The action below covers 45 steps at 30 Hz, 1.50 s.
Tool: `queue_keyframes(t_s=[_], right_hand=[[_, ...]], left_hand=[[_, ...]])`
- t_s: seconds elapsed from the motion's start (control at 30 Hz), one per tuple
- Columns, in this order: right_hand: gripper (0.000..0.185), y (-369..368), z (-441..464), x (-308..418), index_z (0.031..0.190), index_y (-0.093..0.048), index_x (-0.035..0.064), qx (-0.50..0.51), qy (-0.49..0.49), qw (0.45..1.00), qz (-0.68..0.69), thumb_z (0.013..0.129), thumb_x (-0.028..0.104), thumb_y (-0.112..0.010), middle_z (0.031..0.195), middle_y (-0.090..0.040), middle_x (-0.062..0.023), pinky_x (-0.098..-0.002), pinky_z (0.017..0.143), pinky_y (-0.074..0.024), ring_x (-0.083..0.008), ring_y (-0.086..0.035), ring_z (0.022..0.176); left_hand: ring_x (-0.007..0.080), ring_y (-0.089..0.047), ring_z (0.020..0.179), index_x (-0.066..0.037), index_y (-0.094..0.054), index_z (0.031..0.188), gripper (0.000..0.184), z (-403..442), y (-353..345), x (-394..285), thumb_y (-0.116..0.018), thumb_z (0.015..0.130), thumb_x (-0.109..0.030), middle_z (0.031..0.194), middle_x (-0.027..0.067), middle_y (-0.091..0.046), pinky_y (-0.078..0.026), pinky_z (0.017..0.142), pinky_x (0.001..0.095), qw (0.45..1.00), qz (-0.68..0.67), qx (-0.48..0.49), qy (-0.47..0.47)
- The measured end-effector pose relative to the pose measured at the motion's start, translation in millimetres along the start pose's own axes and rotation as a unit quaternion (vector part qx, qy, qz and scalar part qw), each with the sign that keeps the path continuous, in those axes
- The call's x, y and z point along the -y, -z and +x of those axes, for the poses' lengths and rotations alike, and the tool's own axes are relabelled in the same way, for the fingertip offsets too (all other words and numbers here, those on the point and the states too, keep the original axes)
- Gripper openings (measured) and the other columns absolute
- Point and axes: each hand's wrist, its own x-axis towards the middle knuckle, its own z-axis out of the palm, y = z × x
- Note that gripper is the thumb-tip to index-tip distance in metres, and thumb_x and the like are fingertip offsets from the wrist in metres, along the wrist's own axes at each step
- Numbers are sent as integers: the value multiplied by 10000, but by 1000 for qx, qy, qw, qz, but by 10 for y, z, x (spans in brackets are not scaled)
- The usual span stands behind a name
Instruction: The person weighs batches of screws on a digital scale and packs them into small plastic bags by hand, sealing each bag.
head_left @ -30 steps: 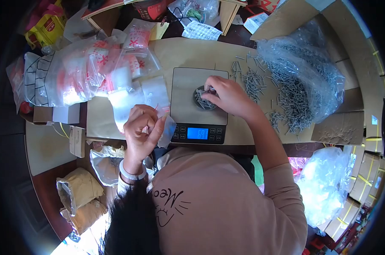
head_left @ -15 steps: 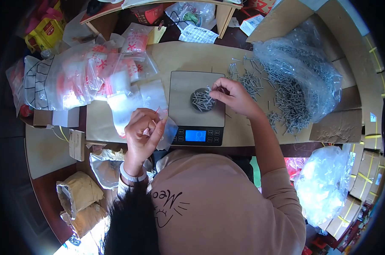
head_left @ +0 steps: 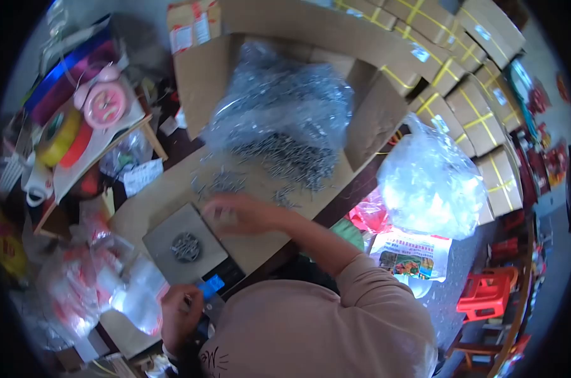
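Note:
Near the front edge of a digital scale [head_left: 166, 257], my left hand [head_left: 181, 310] is closed, with a small clear plastic bag [head_left: 213, 309] at its fingers. My right hand [head_left: 234, 214] is smeared by motion beside the scale's right edge, so its fingers cannot be made out. A small round dish of screws [head_left: 186, 247] stands on the scale's plate. The lit blue display [head_left: 211, 286] is too blurred to read. Beyond my right hand lie a few loose screws [head_left: 225, 181] and a big heap of screws [head_left: 298, 162].
A large clear bag [head_left: 282, 101] lies in an open cardboard box [head_left: 197, 88] behind the heap. Plastic packets [head_left: 84, 283] pile up at left, below a small shelf with a pink alarm clock [head_left: 104, 104]. Strapped cartons [head_left: 474, 113] and a red stool [head_left: 490, 293] are at right.
The view has swung to the right and tilted. My right hand has left the dish and is now off the scale's right side. My left hand stays near the scale's front.

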Motion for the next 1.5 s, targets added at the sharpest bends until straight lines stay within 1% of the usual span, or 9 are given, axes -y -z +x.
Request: queue_keyframes(t_s=[0.07, 0.23, 0.4, 0.5, 0.7, 1.03, 1.2, 1.37, 1.5], right_hand=[[367, -78, -27, 432, 1068, -578, 90, 115, -39, 981, 153, 743, 114, -746, 1034, -604, -74, -350, 679, -484, -213, -617, 780], [308, -237, -173, 684, 1000, -620, 71, 226, -17, 961, 156, 718, 108, -739, 941, -629, -100, -362, 639, -479, -250, -623, 742], [189, -225, -392, 796, 887, -637, 48, 171, 27, 984, 39, 737, 153, -681, 774, -631, -134, -391, 637, -476, -318, -611, 717], [180, -189, -469, 988, 852, -620, 45, 150, 11, 988, -38, 755, 194, -648, 721, -622, -135, -411, 626, -471, -337, -606, 692], [199, -273, -500, 1023, 874, -595, 53, 141, 22, 982, -125, 795, 235, -599, 747, -627, -125, -436, 618, -468, -337, -613, 693], [333, -140, -354, 776, 1111, -608, 107, 79, 34, 996, 40, 780, 81, -618, 1106, -628, -95, -370, 826, -489, -292, -618, 968], [327, 29, -183, 359, 1071, -622, 118, 5, -91, 993, -69, 755, 99, -703, 1027, -646, -83, -360, 690, -514, -261, -633, 867], [652, -325, 89, 137, 1292, -460, 149, 50, -59, 986, -146, 723, 242, -764, 1233, -562, -131, -472, 1025, -319, -310, -488, 1203], [778, -758, 225, -125, 1330, -389, 122, 55, -30, 984, -164, 696, 350, -778, 1261, -546, -139, -534, 1090, -131, -328, -420, 1270]], left_hand=[[212, -569, 624, -12, -614, 777, 66, 76, -79, -240, -662, 732, -8, 718, 102, -595, -435, 571, 308, 998, 45, 19, -41], [195, -563, 622, -23, -587, 746, 80, 146, -161, -326, -659, 712, -16, 694, 94, -577, -422, 572, 306, 992, 2, 76, -104], [223, -583, 735, -16, -604, 847, 189, 268, -318, -195, -686, 677, -20, 787, 110, -589, -452, 677, 324, 967, -32, 18, -252], [206, -591, 848, -2, -588, 988, 339, 234, -526, -467, -686, 665, 14, 878, 96, -604, -456, 790, 328, 964, -250, -9, -93], [148, -584, 905, 12, -560, 1045, 445, 314, -521, 69, -760, 651, -34, 925, 59, -611, -451, 843, 304, 960, -236, 151, 22], [104, -567, 760, -32, -588, 910, 282, 157, -158, 154, -748, 678, -25, 839, 27, -609, -467, 725, 259, 987, -139, -23, 77], [107, -573, 855, -15, -577, 1028, 316, -32, 114, 256, -711, 749, 45, 917, 33, -609, -464, 781, 249, 958, -213, -189, 13], [133, -594, 916, 13, -561, 1002, 278, -139, 239, 352, -704, 765, 43, 958, 70, -634, -460, 849, 263, 951, -171, -257, 0], [123, -599, 882, 1, -560, 983, 267, -125, 130, 395, -697, 762, 58, 927, 66, -639, -464, 827, 250, 945, -193, -264, 21]])
